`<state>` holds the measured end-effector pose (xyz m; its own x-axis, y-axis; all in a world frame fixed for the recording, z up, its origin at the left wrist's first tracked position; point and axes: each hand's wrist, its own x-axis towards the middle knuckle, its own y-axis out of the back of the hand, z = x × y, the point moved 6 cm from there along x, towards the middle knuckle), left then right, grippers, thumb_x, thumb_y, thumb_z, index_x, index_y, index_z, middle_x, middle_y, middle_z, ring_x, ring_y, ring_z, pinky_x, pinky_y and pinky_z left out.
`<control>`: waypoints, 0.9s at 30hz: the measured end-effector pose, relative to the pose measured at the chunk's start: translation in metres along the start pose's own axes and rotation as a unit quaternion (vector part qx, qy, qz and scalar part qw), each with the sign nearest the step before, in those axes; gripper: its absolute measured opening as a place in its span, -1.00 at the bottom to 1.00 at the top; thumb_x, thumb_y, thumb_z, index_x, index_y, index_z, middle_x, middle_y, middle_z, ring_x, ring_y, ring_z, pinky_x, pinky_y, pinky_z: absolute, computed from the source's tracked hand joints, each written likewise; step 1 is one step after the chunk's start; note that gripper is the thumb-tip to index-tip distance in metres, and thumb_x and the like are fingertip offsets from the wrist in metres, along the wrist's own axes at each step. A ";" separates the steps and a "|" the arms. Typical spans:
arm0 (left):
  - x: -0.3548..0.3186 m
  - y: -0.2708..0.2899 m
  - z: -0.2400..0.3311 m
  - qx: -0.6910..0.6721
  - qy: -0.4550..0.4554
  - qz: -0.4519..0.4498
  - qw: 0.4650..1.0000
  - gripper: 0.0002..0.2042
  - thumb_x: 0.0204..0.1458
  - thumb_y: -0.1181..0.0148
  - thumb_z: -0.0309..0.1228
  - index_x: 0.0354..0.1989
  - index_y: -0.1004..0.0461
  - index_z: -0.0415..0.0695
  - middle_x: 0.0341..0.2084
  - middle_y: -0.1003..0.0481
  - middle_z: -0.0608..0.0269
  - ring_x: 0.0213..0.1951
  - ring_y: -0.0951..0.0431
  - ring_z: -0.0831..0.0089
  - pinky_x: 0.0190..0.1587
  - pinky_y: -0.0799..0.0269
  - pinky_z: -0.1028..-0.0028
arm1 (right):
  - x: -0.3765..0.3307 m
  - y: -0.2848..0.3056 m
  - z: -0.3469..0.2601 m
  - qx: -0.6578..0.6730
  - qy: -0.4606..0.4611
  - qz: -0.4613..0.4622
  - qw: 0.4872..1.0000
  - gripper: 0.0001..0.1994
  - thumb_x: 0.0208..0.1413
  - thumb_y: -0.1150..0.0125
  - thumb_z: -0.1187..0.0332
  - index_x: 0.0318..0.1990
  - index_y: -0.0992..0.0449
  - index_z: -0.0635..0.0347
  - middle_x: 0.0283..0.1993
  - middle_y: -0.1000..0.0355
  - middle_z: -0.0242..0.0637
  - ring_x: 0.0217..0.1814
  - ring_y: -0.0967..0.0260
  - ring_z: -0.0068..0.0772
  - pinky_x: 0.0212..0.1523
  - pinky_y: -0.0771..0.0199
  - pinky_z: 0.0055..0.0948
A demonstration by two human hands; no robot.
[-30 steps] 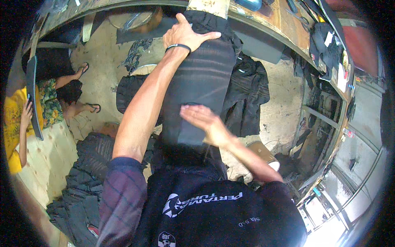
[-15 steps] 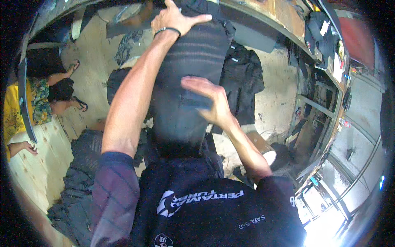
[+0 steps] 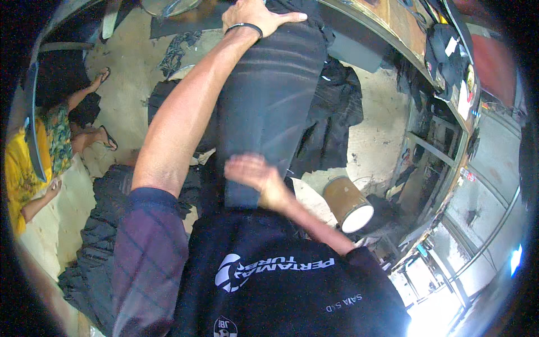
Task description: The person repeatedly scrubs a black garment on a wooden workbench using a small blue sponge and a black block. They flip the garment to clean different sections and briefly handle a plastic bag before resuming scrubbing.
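Black cloth, one long garment [image 3: 272, 95] stretched smooth, fills the centre of the frame, its long axis running from the top edge down toward the wearer's chest and leaning slightly right at the top. Faint pale bands cross its upper half. Two hands belong to the wearer, one toward each end of the cloth. At the top centre, the left hand [image 3: 261, 17] rests on the far end, thumb spread wide from the fingers; one dark wristband [image 3: 245, 27] circles that wrist. Below the centre, the right hand [image 3: 252, 173] is nearer the close end; blur hides whether its fingers lie flat, curl or touch the cloth. Right of the garment, at least one dark garment [image 3: 339, 101] lies on the pale floor [image 3: 384, 112], with one brown drum [image 3: 347, 205], white-ended, below it. At lower left is one heap of dark clothing [image 3: 104, 241], its pieces uncountable. One co-worker in yellow [image 3: 22, 174] sits at the left edge. One worktop [image 3: 387, 22] curves across the upper right.
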<state>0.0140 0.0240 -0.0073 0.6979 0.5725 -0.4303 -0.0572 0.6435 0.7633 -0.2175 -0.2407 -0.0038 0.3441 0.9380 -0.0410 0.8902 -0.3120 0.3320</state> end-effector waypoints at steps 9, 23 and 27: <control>0.006 -0.018 -0.011 -0.006 -0.024 0.031 0.999 0.45 -0.29 -0.38 0.57 0.58 0.07 -0.34 0.28 -0.46 -0.36 0.26 -0.55 -0.14 0.26 -0.52 0.08 | -0.044 -0.016 -0.024 -0.040 -0.089 0.077 0.992 -0.39 -0.12 -0.45 0.47 0.22 -0.62 0.24 0.35 -0.54 -0.08 0.46 -0.43 0.02 0.49 -0.33 -0.03; -0.040 -0.055 -0.127 -0.250 -0.074 0.084 0.962 -0.15 0.34 0.20 0.36 0.26 -0.55 -0.26 0.20 -0.57 -0.22 0.30 -0.53 -0.06 0.36 -0.34 0.13 | -0.199 -0.092 0.025 0.270 -0.322 0.444 0.791 -0.48 0.26 -0.46 0.16 0.23 -0.58 0.35 0.15 -0.62 -0.18 0.23 -0.49 -0.35 0.29 -0.45 -0.28; -0.067 -0.050 -0.140 -0.133 -0.063 0.177 0.973 -0.34 0.43 0.23 0.16 0.14 -0.63 -0.16 0.10 -0.56 -0.29 0.19 -0.51 -0.31 0.28 -0.37 -0.03 | -0.218 -0.108 0.019 0.261 -0.370 0.371 0.811 -0.41 0.26 -0.46 0.23 0.37 -0.49 0.33 0.29 -0.56 -0.13 0.35 -0.45 -0.31 0.41 -0.34 -0.29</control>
<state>-0.1300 0.0246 -0.0841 0.6817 0.7264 -0.0872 -0.4816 0.5352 0.6940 -0.3830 -0.4144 -0.0483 0.7557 0.1771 -0.6306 0.2951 -0.9516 0.0864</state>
